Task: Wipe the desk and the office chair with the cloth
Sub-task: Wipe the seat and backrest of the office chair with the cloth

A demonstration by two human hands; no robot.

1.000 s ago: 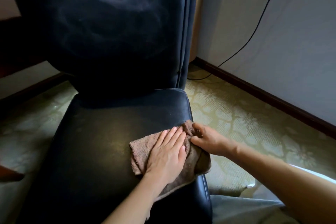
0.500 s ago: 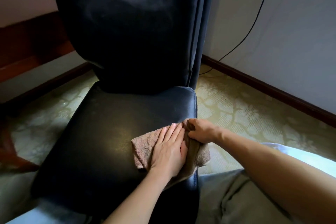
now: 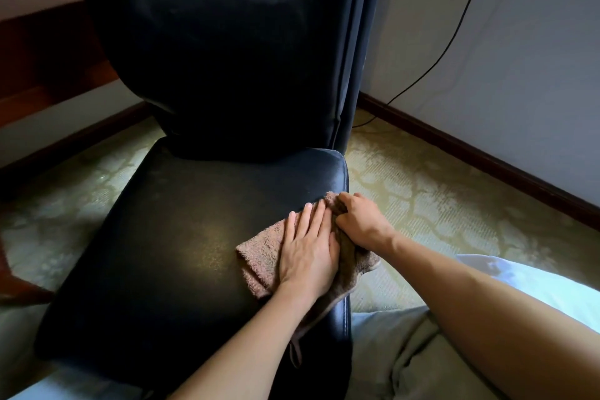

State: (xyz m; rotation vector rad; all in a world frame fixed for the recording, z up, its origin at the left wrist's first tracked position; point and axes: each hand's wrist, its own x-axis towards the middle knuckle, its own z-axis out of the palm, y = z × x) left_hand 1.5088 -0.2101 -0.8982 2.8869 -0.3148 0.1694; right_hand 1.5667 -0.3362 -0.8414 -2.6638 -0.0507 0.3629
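Note:
A black leather office chair fills the middle of the view, its tall backrest rising to the top edge. A brown terry cloth lies on the right side of the seat, partly hanging over the seat's right edge. My left hand presses flat on the cloth with straight fingers. My right hand sits just to its right, fingers curled round a bunched fold of the cloth near the seat's edge. The desk is not in view.
Patterned green carpet surrounds the chair. A dark wooden skirting board runs along the wall at right, and a black cable hangs down that wall to the floor. Reddish wooden furniture stands at left. My knees are at bottom right.
The view has shifted so the chair sits further right in frame. My right hand has closed tighter on the cloth's fold; my left hand stays flat on the cloth.

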